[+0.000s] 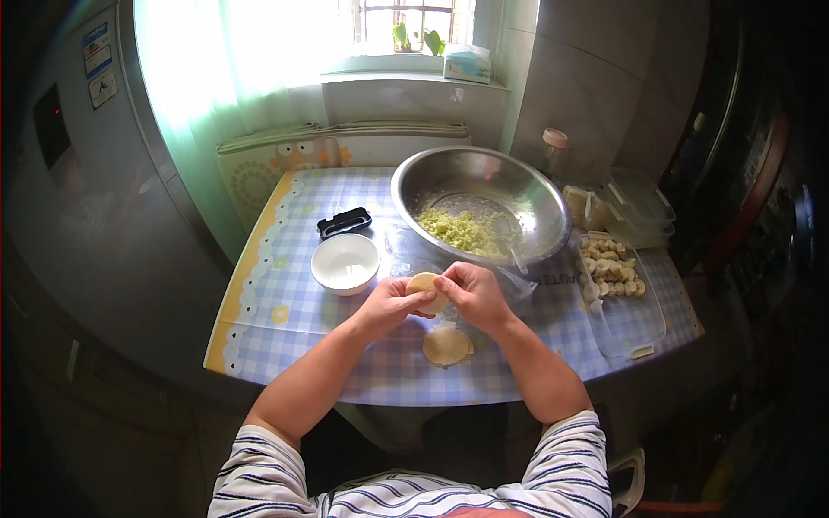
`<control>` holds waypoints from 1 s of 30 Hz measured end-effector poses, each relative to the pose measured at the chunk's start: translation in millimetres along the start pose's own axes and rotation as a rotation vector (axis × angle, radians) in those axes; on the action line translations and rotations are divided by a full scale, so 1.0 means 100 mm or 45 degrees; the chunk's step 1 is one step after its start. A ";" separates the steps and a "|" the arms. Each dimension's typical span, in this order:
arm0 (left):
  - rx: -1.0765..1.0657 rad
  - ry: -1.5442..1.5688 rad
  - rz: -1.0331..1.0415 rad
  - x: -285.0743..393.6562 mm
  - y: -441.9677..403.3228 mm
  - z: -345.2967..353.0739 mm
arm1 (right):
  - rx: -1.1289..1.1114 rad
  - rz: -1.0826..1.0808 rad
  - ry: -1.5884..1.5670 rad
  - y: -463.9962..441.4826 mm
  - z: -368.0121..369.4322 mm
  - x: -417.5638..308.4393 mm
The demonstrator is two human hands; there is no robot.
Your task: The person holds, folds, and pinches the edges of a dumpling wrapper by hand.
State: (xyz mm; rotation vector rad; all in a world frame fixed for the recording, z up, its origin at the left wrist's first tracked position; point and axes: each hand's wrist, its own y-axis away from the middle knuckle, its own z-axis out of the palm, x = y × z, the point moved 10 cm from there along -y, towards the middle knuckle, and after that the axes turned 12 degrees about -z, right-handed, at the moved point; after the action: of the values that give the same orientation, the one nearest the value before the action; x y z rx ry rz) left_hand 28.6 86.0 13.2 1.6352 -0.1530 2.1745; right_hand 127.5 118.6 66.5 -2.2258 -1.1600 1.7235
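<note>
Between my two hands is a round, pale dumpling wrapper (422, 283), held above the table. My left hand (393, 304) grips its left side, thumb across the front. The fingers of my right hand (473, 293) pinch its upper right edge. Whether any filling lies in it, I cannot tell. Just below, a stack of round wrappers (446, 345) rests on the tablecloth. Beyond my hands stands a large steel basin (540, 198) with green chopped filling (462, 231) inside. A white bowl (345, 264) sits to the left of my left hand.
A clear plastic container (626, 332) on the right holds several folded dumplings (611, 268). Lidded boxes (637, 207) and a pink-capped jar (554, 151) stand behind it. A black plastic holder (344, 223) lies behind the bowl. The checked tablecloth (294, 337) covers the table.
</note>
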 end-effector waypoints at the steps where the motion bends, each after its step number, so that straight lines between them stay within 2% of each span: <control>1: 0.004 -0.003 0.003 0.00 0.00 0.00 | -0.006 0.008 0.004 0.00 0.00 0.00; 30: 0.022 0.001 0.005 0.03 0.02 0.00 | 0.028 0.006 -0.032 0.00 -0.01 0.00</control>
State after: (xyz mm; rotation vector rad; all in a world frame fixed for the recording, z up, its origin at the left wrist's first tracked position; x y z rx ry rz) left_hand 27.8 84.9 16.0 1.6452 -0.1380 2.1850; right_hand 128.4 119.4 67.0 -2.2023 -1.1364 1.7621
